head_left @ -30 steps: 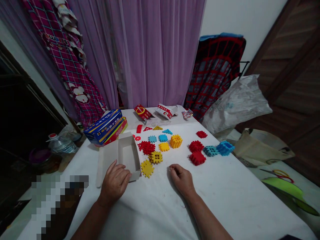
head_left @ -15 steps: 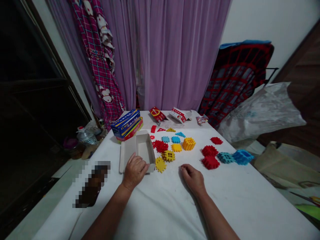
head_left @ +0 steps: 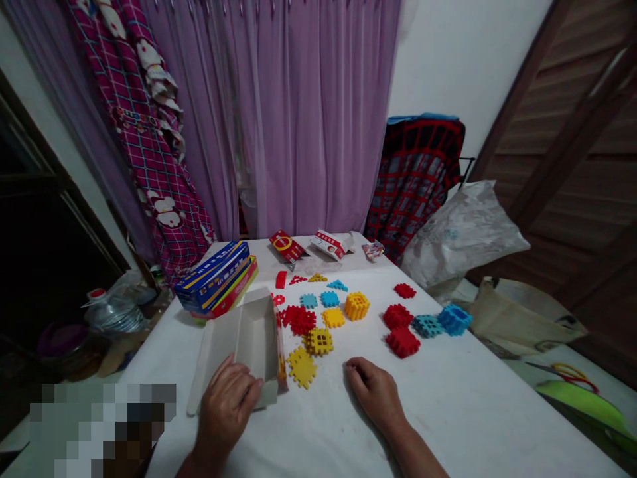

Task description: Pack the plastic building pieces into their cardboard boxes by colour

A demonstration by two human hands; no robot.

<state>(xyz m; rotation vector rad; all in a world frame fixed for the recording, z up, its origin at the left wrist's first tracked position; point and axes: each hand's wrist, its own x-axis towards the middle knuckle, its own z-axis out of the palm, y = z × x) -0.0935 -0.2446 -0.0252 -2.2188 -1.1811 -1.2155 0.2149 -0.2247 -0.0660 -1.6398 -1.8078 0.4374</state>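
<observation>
My left hand (head_left: 229, 398) lies at the near end of an open cardboard box (head_left: 263, 338), its fingers bent over the box's edge. The box's pale inside faces up, and nothing shows in it. My right hand (head_left: 375, 392) rests on the white cloth with its fingers curled in, apart from any block. Between the hands and beyond them are toothed plastic blocks: a yellow plate (head_left: 302, 367) beside the box, a yellow window piece (head_left: 319, 340), a red stack (head_left: 302, 320) and a yellow cube (head_left: 357, 305).
Red stacks (head_left: 403, 342), a teal block (head_left: 426, 325) and a blue block (head_left: 454, 320) stand to the right. Blue boxes (head_left: 213, 279) are stacked at the back left. Flattened red cartons (head_left: 287, 245) lie along the far edge. A plastic bag (head_left: 458, 232) hangs beyond the table.
The view has turned right and shifts the scene leftward. The box's printed right side now shows, with my left hand still at its near end. My right hand stays curled on the cloth.
</observation>
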